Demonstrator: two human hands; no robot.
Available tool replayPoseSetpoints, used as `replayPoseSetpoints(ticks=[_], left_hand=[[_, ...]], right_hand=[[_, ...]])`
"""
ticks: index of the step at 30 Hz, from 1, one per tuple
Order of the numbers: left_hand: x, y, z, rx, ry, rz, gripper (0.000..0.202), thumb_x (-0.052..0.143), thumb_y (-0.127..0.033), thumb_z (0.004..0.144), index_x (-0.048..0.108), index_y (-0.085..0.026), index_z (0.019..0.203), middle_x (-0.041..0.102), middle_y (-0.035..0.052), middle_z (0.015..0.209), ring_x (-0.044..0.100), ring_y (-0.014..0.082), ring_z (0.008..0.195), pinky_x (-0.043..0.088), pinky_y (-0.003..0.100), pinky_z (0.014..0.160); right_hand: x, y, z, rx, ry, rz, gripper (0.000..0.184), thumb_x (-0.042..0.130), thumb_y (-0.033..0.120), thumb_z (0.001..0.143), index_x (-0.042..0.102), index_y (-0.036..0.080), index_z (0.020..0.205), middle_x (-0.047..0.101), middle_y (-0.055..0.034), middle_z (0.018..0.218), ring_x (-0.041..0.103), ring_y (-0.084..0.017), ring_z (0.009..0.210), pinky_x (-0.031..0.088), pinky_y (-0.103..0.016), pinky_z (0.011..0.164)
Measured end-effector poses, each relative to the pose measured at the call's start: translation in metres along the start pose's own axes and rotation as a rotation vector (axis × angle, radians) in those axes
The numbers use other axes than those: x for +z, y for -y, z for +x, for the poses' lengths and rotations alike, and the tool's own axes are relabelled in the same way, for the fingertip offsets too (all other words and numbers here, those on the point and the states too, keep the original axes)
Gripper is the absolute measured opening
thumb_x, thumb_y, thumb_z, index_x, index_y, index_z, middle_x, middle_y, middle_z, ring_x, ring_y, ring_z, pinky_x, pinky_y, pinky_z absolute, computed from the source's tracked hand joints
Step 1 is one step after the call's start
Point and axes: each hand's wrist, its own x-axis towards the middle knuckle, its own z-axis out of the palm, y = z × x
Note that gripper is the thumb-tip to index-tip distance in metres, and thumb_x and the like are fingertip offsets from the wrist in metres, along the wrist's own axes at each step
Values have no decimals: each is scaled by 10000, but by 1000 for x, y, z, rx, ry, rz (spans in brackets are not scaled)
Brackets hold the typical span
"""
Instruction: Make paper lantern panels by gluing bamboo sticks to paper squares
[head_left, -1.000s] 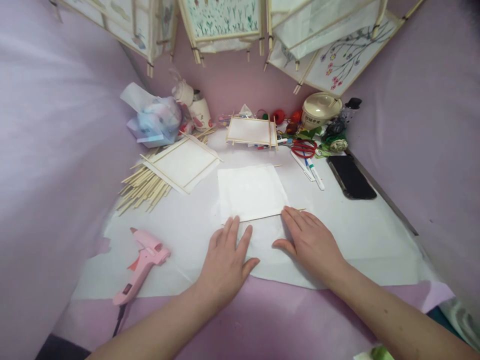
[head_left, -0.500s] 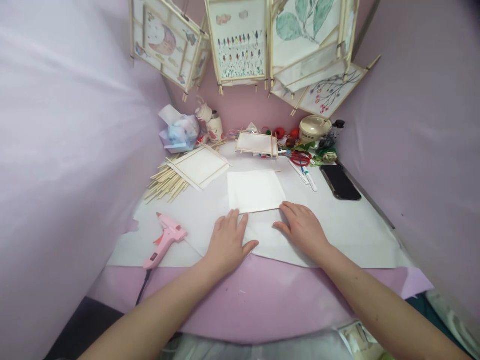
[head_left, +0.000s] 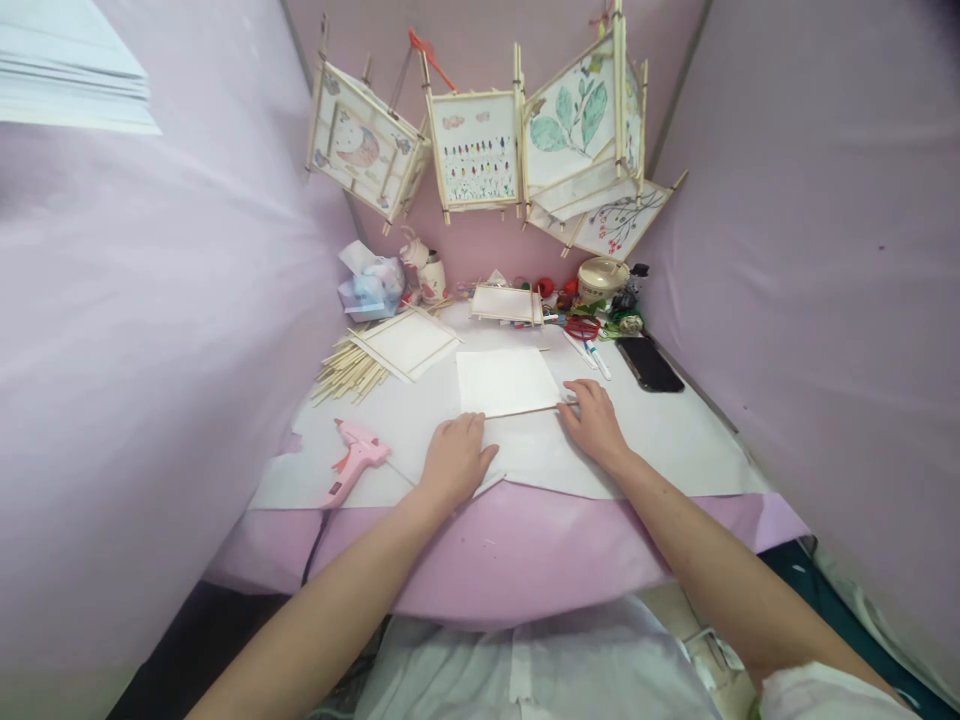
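Observation:
A white sheet of paper (head_left: 510, 378) lies on the table in front of me, with a thin wooden stick (head_left: 521, 411) along its near edge. My left hand (head_left: 456, 458) rests flat at the near left corner, its fingertips on the stick's left end and its thumb spread. At the right end, my right hand (head_left: 596, 425) has its thumb and bent fingers on either side of the stick, holding it. A pink glue gun (head_left: 360, 460) lies to the left of my left hand, a glue stick protruding from its back.
Behind the paper are a framed sheet (head_left: 409, 343) on a pile of wooden sticks (head_left: 349, 372), a small frame (head_left: 506, 303), red scissors (head_left: 582, 328), pens (head_left: 598, 358) and a phone (head_left: 649, 364). Painted lantern panels (head_left: 480, 150) hang above. Pink cloth walls (head_left: 787, 230) enclose both sides.
The view has tilted up and pulled back. My right hand's fingers have lifted and curled around the stick's right end. My left hand stays at the left corner.

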Motion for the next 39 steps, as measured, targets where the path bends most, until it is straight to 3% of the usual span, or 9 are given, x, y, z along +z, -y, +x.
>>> replayPoseSetpoints(ticks=[7,13,17,19,21,25,29,33,39], left_hand=[[-1,-2,-1,-3,6,-2,408,489,-309,945,501,-99,1294,642,174,1221,617,270,1104,452,380,923],[-1,-3,-9,64,-49,-42,340,453,-250,947,542,-102,1240,661,180,1122,614,289,1084,472,439,913],[-5,-20,-22,314,-26,-116,340,477,-249,936,559,-163,1255,654,126,1214,618,217,1110,491,367,950],[-7,-26,-26,527,-8,-199,346,491,-287,939,560,-215,1270,600,68,1350,575,151,1201,465,285,1007],[-8,-24,-26,596,-52,-306,320,501,-302,936,586,-235,1238,580,35,1389,539,121,1254,431,254,1055],[-6,6,-13,189,-227,-387,320,460,-239,944,575,-173,1235,598,127,1326,523,212,1280,404,417,1104],[4,38,-2,-68,-230,-402,353,484,-227,919,547,-115,1247,551,205,1308,575,303,1206,457,511,1022],[8,39,-3,-88,-180,-460,333,507,-274,920,571,-140,1218,550,175,1315,647,266,1083,522,431,943],[-3,26,-8,25,-151,-509,240,506,-303,939,612,-216,1135,655,38,1146,676,119,776,554,256,789]], right_hand=[[4,-12,1,78,-57,31,363,502,279,852,638,103,1138,599,-167,1124,534,-285,1053,435,-457,973],[-1,20,-18,55,-128,74,310,457,233,866,630,117,1095,609,-157,1102,550,-268,1074,439,-450,968],[1,46,-33,26,-78,108,236,491,271,881,644,162,1023,668,-79,972,622,-203,901,497,-356,867],[0,50,-34,75,-104,98,263,475,295,895,633,147,1045,663,-99,1003,623,-207,891,496,-369,865],[-5,47,-34,139,-143,71,313,454,312,903,612,123,1096,638,-143,1083,609,-235,944,477,-416,900],[-19,48,-46,223,-121,9,404,505,398,880,592,120,1160,616,-164,1122,595,-278,979,460,-461,894],[-25,67,-58,332,114,-101,526,534,500,862,556,141,1246,642,-137,1083,588,-294,1021,444,-439,892],[-20,75,-30,360,310,-149,610,507,528,889,501,125,1347,603,-195,1259,536,-335,1180,399,-443,955],[-10,43,41,333,228,-114,491,432,392,954,464,166,1389,491,-155,1447,440,-284,1327,357,-407,1037]])
